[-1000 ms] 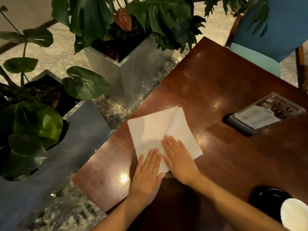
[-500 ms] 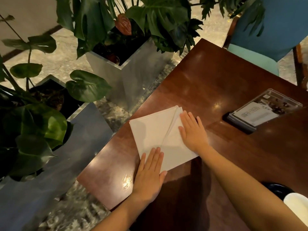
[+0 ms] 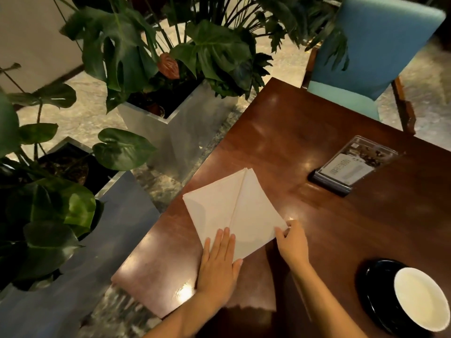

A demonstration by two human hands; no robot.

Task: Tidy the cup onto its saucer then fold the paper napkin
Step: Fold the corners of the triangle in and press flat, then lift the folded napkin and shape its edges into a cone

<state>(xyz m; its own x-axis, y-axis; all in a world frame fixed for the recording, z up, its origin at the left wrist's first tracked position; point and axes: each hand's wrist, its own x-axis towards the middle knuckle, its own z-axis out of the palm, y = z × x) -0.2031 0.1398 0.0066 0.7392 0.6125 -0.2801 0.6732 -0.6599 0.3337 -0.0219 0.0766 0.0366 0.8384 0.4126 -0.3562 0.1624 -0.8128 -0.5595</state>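
Observation:
A white paper napkin [image 3: 234,206] lies on the dark wooden table [image 3: 317,132] near its left edge, with a diagonal crease running from its far corner toward me. My left hand [image 3: 218,262] rests flat on the napkin's near corner, fingers together. My right hand [image 3: 292,242] pinches the napkin's right corner between thumb and fingers. At the lower right a white cup [image 3: 419,306] sits on a black saucer [image 3: 373,284].
A clear menu stand [image 3: 351,164] on a black base stands at the table's right. A blue chair [image 3: 371,59] faces the far corner. Two metal planters [image 3: 185,132] with large green leaves stand on the floor to the left of the table edge.
My right hand has slid from the napkin's far right edge down to its right corner and now pinches it. My left hand has stayed pressed on the near corner.

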